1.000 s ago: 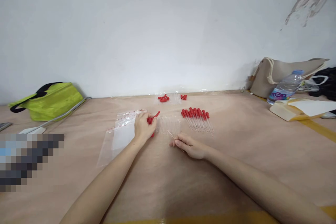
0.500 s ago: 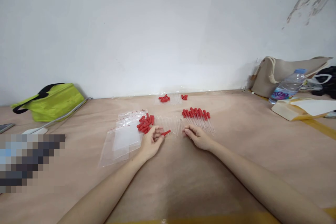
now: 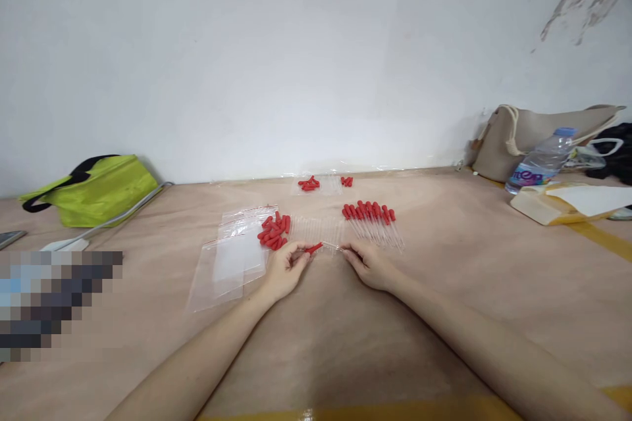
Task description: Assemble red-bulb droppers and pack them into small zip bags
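Between the thumb and fingers of my left hand (image 3: 289, 268) is a red rubber dropper bulb (image 3: 315, 248), its narrow open end facing right. My right hand (image 3: 368, 263) pinches a thin clear glass dropper tube (image 3: 332, 246). The tube's left end meets the bulb's mouth; whether it sits inside I cannot tell. Just beyond the hands lies a row of loose clear tubes (image 3: 311, 229). A pile of red bulbs (image 3: 274, 231) is left of that row. To the right, several droppers with red bulbs fitted (image 3: 370, 214) lie side by side.
Clear zip bags (image 3: 232, 263) lie left of my left hand. A bag of red bulbs and tubes (image 3: 326, 185) rests by the wall. A green pouch (image 3: 106, 194) stands far left; a water bottle (image 3: 540, 161), beige bag (image 3: 498, 145) and paper packet (image 3: 553, 204) are far right.
My right hand has picked up a glass tube from the row and turned it sideways against the red bulb. My left hand has barely moved.
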`<state>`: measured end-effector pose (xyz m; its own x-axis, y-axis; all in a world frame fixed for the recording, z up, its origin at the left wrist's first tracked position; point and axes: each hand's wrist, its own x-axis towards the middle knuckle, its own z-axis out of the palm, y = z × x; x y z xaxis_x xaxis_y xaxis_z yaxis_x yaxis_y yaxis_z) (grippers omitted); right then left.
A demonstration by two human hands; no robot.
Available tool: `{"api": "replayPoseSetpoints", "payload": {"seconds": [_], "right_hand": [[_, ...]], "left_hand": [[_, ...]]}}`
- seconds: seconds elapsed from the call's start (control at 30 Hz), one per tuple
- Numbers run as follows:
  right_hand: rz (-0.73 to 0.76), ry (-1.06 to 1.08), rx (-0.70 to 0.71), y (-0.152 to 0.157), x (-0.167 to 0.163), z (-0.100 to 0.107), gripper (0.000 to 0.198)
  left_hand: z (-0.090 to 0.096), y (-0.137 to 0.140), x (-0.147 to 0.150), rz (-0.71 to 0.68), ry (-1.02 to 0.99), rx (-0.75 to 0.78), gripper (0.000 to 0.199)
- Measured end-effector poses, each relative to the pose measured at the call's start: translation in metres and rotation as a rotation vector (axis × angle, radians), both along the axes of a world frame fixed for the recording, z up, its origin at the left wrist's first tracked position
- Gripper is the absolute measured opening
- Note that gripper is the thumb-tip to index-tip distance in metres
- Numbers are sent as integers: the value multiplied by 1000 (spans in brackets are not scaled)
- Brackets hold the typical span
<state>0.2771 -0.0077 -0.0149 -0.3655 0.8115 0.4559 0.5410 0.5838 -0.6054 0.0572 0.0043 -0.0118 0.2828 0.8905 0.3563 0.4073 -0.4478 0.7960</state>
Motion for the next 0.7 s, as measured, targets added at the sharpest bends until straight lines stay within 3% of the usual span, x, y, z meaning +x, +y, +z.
{"api": "replayPoseSetpoints", "payload": {"seconds": [0.47,0.7], "right_hand": [[44,-32,-35,-2,-2,3,20],[106,-42,-55,3,-1,2,22]], "left_hand": [[-6,3,0,-33,19,-76,28],[2,1,1,-40,152,82,22]]}}
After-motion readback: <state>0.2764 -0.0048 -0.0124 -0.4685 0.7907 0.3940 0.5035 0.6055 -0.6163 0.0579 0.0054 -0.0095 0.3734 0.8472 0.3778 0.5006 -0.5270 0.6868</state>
